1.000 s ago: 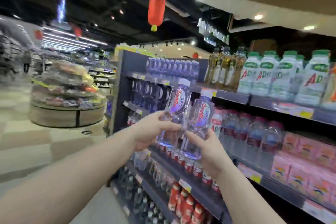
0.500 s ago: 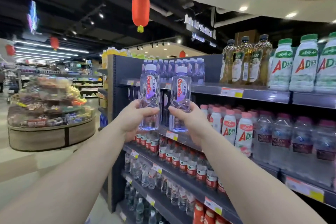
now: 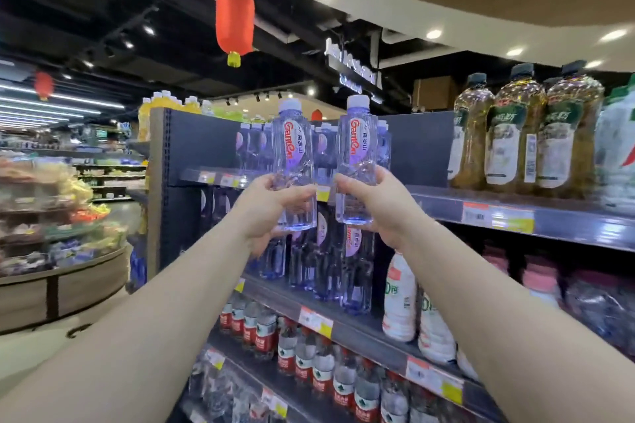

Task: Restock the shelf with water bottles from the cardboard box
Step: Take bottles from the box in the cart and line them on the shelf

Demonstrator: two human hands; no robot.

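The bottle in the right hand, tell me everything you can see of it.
The bottle in the right hand is clear, faintly violet plastic, full of water, with a white screw cap and a pale label bearing red lettering that runs vertically. It stands upright, raised level with the top shelf, in front of matching bottles there. The right hand wraps its lower half, fingers around the body, base showing. It is close beside the other held bottle, not touching.
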